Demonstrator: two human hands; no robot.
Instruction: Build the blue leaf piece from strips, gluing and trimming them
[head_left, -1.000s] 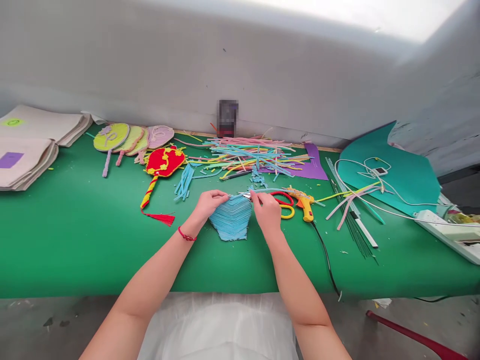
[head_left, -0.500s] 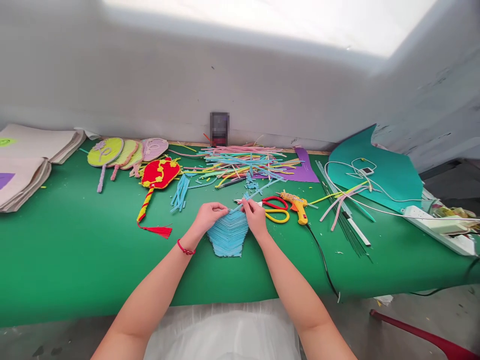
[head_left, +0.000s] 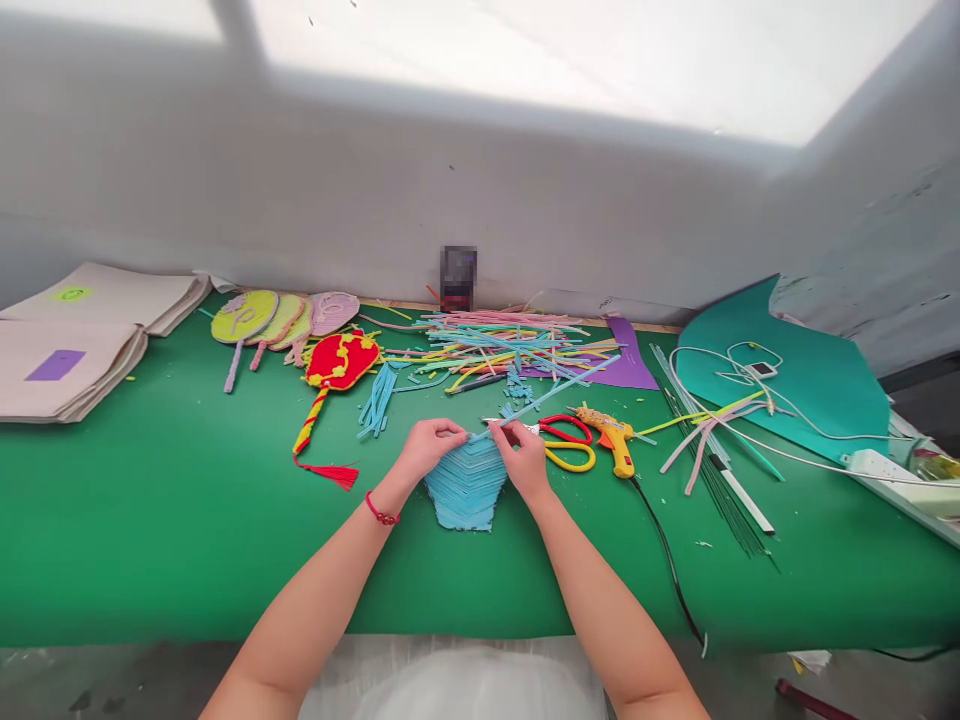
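A blue panel (head_left: 466, 490) made of pipe cleaners laid side by side in a V pattern lies on the green table, narrowing toward me. Along its top edge, my left hand (head_left: 429, 448) is closed in a pinch at the upper left corner. My right hand (head_left: 523, 460) pinches a blue pipe cleaner (head_left: 568, 384) at the upper right; its free end slants away to the right. Fingertips hide part of that edge. Just beyond my right hand lie scissors (head_left: 571, 457) with red and yellow handles, their blades partly covered.
A yellow glue gun (head_left: 616, 440) with a black cord lies right of the scissors. Loose pipe cleaners (head_left: 517, 345) are heaped behind. Finished fans (head_left: 341, 360) lie left, beside an open book (head_left: 90, 345). Teal sheet (head_left: 795, 370), wires and a power strip (head_left: 900, 480) occupy the right.
My view has shifted, so the table things appear lower and farther right. More of the blue pipe cleaner now sticks out past my right hand. Both hands stay at the panel's top edge.
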